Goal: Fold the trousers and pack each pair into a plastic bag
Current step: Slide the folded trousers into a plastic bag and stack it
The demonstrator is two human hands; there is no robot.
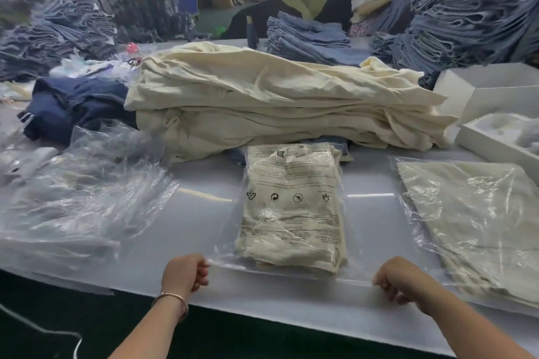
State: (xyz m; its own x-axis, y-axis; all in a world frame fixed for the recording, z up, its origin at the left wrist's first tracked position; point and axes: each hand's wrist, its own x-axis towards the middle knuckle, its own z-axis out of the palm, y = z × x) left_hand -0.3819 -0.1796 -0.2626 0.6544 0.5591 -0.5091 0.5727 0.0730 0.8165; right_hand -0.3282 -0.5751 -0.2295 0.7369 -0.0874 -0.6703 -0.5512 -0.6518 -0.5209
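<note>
Left hand (186, 272): nearest the camera, just off the near-left corner of the plastic bag (291, 207); fingers curled, pinching the bag's open edge.
Right hand (401, 280): just off the bag's near-right corner; fingers curled onto the same edge, so the mouth is stretched taut between the two hands.
Folded trousers (291, 230): cream, already inside the bag, lying flat on the table (204, 207), their near end a little short of the mouth.
Step in hand: by my judgement, closing the bag's mouth.
Doing it well: keep the pull even on both corners so the flap lies without wrinkles; keep the cloth clear of the edge; press out trapped air before closing.
Cream pile (277, 102): just beyond the bag, unpacked trousers stacked.
Packed bag (478, 221): right of the bag, cut off by the frame.
Empty bags (84, 192): left of the bag, a loose glossy heap.
Hard to make out: whether the flap carries an adhesive strip; the fingertips, tucked under the curled hands; the printed text; what lies under the cream pile.
</note>
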